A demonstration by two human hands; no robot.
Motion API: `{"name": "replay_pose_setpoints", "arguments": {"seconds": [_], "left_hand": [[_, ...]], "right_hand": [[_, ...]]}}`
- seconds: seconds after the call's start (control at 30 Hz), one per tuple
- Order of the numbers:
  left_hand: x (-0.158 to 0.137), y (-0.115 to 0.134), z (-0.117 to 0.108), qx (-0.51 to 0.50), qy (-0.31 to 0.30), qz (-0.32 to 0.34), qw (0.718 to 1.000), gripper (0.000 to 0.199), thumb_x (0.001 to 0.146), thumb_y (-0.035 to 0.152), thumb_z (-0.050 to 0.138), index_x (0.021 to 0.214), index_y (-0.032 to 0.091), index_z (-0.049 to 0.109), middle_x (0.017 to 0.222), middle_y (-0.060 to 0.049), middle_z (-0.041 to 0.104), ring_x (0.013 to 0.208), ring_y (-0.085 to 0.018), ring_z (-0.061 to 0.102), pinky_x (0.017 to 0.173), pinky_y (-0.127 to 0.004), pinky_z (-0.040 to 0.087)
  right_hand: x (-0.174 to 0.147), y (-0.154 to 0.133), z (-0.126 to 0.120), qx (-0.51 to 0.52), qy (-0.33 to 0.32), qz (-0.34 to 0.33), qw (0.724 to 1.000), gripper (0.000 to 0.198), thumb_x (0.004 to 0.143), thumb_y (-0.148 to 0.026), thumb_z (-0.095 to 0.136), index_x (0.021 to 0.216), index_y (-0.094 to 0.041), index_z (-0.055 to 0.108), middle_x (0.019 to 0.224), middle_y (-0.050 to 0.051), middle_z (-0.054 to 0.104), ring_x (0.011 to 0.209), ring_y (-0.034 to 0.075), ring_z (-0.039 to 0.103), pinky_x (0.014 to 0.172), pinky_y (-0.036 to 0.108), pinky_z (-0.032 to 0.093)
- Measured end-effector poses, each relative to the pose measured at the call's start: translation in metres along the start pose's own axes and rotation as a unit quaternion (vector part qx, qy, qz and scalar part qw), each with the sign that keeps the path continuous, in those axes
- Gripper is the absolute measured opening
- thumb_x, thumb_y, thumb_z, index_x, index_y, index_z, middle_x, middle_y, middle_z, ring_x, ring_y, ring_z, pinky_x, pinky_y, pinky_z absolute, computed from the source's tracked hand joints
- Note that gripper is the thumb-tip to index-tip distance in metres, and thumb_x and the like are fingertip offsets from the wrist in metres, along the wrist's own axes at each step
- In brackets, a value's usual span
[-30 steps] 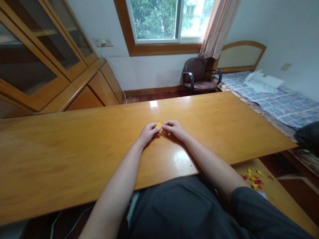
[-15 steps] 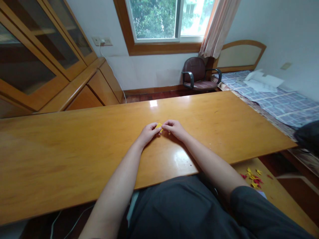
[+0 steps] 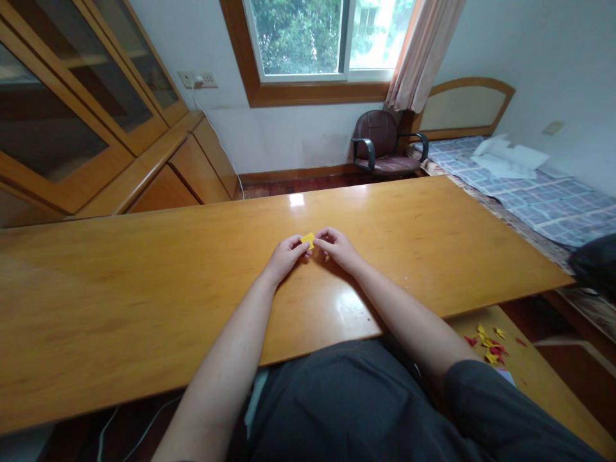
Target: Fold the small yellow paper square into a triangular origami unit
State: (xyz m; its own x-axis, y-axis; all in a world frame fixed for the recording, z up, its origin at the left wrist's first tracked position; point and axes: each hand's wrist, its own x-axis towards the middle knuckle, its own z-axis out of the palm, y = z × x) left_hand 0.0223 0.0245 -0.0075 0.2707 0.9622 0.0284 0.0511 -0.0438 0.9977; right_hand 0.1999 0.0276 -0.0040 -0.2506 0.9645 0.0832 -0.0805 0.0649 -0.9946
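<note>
A small piece of yellow folded paper is held up just above the wooden table, between my two hands. My left hand pinches its left side, thumb on top and fingers beneath. At the right edge of the paper, my right hand grips with thumb and forefinger, its other fingers curled. The finer folds are too small to make out, and fingers cover part of the paper.
On a lower surface at my right lie several small yellow and red folded paper pieces. Behind the table stand a brown armchair and a bed with a checked cover. A glass-doored cabinet fills the left.
The yellow paper has turned so that more of its flat face shows. My right hand has shifted slightly up and away, while my left hand has hardly moved.
</note>
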Motion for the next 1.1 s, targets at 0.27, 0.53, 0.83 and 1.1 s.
{"name": "replay_pose_setpoints", "arguments": {"seconds": [0.27,0.53,0.83,1.1], "left_hand": [[-0.001,0.001,0.002,0.05,0.015,0.005,0.999,0.026,0.077,0.041,0.063,0.078,0.015,0.06,0.07,0.0,0.063,0.063,-0.013,0.057,0.062,-0.024,0.046],[0.001,-0.003,0.004,0.054,0.026,0.011,0.998,0.025,0.081,0.041,0.058,0.077,0.016,0.059,0.068,0.002,0.059,0.062,-0.012,0.055,0.06,-0.022,0.044],[-0.003,0.004,0.003,0.142,0.014,0.043,0.989,0.026,0.083,0.041,0.056,0.074,0.016,0.061,0.065,0.001,0.058,0.063,-0.013,0.053,0.06,-0.023,0.041],[-0.002,0.003,0.004,0.183,0.012,0.054,0.982,0.027,0.083,0.04,0.055,0.072,0.016,0.062,0.064,0.001,0.057,0.064,-0.014,0.05,0.06,-0.023,0.037]], "right_hand": [[-0.001,0.006,-0.002,-0.031,-0.009,0.004,0.999,0.034,0.072,-0.045,0.07,0.091,-0.019,0.06,0.066,-0.002,0.061,0.061,0.012,0.057,0.054,0.022,0.043],[0.002,0.004,0.001,-0.023,-0.004,-0.011,1.0,0.028,0.07,-0.04,0.071,0.083,-0.017,0.061,0.067,-0.003,0.06,0.059,0.01,0.053,0.057,0.023,0.041],[0.003,0.008,0.0,-0.088,-0.011,-0.022,0.996,0.019,0.077,-0.036,0.063,0.082,-0.018,0.058,0.069,-0.002,0.061,0.063,0.012,0.056,0.06,0.024,0.043],[0.005,0.013,0.0,-0.092,-0.015,-0.03,0.995,0.019,0.078,-0.036,0.061,0.082,-0.019,0.055,0.07,-0.001,0.063,0.065,0.013,0.061,0.065,0.026,0.047]]}}
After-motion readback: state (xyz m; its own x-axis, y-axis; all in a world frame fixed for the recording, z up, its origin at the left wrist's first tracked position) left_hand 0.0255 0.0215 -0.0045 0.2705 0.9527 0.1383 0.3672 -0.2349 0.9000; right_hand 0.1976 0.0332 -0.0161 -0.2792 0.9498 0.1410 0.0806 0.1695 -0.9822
